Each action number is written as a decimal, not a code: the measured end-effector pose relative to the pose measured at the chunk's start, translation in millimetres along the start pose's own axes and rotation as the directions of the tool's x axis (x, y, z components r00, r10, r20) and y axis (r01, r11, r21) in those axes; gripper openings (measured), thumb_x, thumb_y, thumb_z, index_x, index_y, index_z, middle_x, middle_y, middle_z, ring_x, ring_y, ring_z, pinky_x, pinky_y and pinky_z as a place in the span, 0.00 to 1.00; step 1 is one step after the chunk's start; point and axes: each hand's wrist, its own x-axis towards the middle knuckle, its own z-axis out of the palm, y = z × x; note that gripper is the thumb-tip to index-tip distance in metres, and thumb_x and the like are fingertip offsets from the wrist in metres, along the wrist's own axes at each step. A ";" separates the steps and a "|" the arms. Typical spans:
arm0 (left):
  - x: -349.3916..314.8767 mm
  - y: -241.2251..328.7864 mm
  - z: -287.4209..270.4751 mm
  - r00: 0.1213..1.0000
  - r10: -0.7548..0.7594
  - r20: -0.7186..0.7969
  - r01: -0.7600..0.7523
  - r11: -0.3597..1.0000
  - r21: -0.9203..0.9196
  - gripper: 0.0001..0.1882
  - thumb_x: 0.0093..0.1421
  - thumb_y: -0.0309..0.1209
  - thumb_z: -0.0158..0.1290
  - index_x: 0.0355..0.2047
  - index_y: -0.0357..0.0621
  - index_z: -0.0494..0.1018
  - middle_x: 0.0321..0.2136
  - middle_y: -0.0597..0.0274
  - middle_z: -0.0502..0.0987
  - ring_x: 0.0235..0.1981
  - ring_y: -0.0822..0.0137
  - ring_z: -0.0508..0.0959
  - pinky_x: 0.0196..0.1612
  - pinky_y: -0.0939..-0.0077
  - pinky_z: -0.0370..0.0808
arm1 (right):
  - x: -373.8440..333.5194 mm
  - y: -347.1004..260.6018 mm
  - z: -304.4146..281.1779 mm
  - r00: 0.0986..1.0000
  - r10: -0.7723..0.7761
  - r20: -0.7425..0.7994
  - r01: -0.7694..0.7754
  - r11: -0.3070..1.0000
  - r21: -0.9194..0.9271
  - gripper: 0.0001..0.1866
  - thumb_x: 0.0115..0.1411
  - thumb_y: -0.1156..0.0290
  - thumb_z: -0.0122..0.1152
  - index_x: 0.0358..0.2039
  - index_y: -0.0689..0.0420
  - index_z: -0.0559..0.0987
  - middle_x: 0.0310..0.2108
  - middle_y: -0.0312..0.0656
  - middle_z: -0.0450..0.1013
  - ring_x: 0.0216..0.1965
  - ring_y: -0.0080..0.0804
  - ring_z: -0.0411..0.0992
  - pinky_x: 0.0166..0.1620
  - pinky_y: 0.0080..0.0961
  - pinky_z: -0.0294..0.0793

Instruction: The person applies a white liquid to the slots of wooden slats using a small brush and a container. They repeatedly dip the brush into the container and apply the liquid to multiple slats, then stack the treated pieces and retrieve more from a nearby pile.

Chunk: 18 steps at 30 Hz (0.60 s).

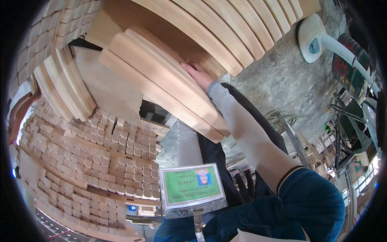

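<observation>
A bundle of several pale wooden slats (161,82), long and rounded at the edges, slants across the middle of the view. My right hand (197,74) is closed on the bundle's right side, with the thumb and knuckles showing against the wood and the other fingertips hidden. My left forearm, in a light sleeve (188,141), reaches up under the near part of the bundle. The slats cover my left hand, so its fingers do not show. Just beyond lies a row of similar slats (225,30) on a brown board (167,28).
Tall stacks of wood pieces (96,161) fill the left side. A few curved slats (64,84) lean beside a flat tan sheet (109,80). At right are a white fan-like head on a pole (312,38), grey floor (266,88) and metal frames (350,137). A badge (193,187) hangs before me.
</observation>
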 end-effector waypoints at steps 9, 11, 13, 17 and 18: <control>-127.6 22.7 14.1 1.000 0.025 -0.010 -0.024 0.995 0.100 0.34 0.57 0.53 0.41 0.57 0.45 0.52 0.55 0.57 0.58 0.54 0.57 0.61 0.55 0.61 0.61 | -112.0 -28.3 -2.9 0.986 -0.159 0.042 0.152 0.980 0.130 0.30 0.55 0.50 0.52 0.49 0.62 0.66 0.45 0.44 0.66 0.47 0.29 0.63 0.51 0.23 0.60; -171.0 28.8 18.6 0.999 0.049 -0.007 -0.048 0.993 0.109 0.34 0.57 0.53 0.42 0.57 0.45 0.52 0.55 0.57 0.59 0.54 0.57 0.61 0.55 0.61 0.61 | -161.3 -57.1 -9.1 0.961 -0.245 0.130 0.223 0.961 0.166 0.32 0.53 0.48 0.54 0.49 0.62 0.65 0.44 0.46 0.66 0.46 0.31 0.64 0.49 0.25 0.62; -213.5 34.6 28.6 0.998 0.066 0.017 -0.067 0.990 0.122 0.34 0.57 0.53 0.42 0.57 0.45 0.52 0.55 0.57 0.59 0.54 0.57 0.61 0.55 0.61 0.61 | -211.3 -79.1 -16.8 0.934 -0.340 0.106 0.325 0.936 0.137 0.28 0.55 0.51 0.53 0.46 0.62 0.66 0.41 0.43 0.67 0.43 0.28 0.64 0.47 0.24 0.63; -293.3 42.3 55.6 0.989 0.060 0.134 -0.082 0.982 0.171 0.34 0.57 0.53 0.42 0.57 0.45 0.52 0.55 0.57 0.59 0.54 0.57 0.61 0.55 0.61 0.61 | -318.8 -105.2 -42.4 0.885 -0.465 0.008 0.463 0.882 0.086 0.27 0.56 0.53 0.52 0.46 0.63 0.66 0.40 0.42 0.68 0.43 0.27 0.65 0.47 0.22 0.63; -312.2 43.5 61.0 0.984 0.056 0.171 -0.089 0.978 0.187 0.34 0.57 0.53 0.42 0.57 0.45 0.52 0.55 0.57 0.59 0.54 0.58 0.61 0.55 0.61 0.61 | -345.6 -107.1 -47.6 0.874 -0.486 -0.012 0.486 0.871 0.071 0.27 0.57 0.52 0.51 0.46 0.64 0.66 0.41 0.43 0.68 0.43 0.28 0.65 0.48 0.22 0.62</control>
